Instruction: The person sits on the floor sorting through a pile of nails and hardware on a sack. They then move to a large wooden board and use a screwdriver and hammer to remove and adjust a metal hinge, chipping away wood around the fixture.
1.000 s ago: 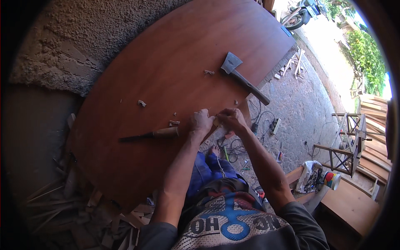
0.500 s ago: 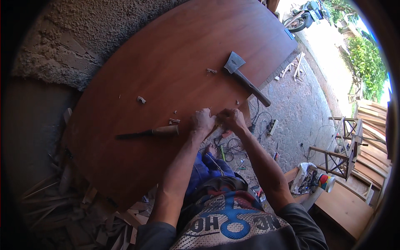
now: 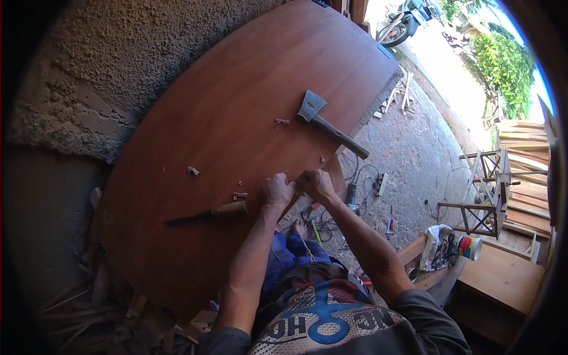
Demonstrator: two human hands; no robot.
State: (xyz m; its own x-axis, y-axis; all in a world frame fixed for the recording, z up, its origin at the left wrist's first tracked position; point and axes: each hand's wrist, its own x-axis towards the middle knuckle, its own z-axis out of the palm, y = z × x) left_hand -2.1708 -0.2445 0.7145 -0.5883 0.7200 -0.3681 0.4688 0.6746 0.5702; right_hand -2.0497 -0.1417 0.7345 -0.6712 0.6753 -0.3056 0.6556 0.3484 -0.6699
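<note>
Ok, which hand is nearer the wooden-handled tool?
Left. The left hand is just to the right of the wooden-handled tool, by its handle end; the right hand is farther right, past the left hand.

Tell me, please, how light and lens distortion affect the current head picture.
In the head view, glare bleaches the path at upper right; shadow dims the wood scraps at lower left; the brown board looks bowed, likely by the fisheye.

smooth wooden tabletop (image 3: 225, 106), metal axe head (image 3: 311, 106), rough wall (image 3: 130, 47)
</note>
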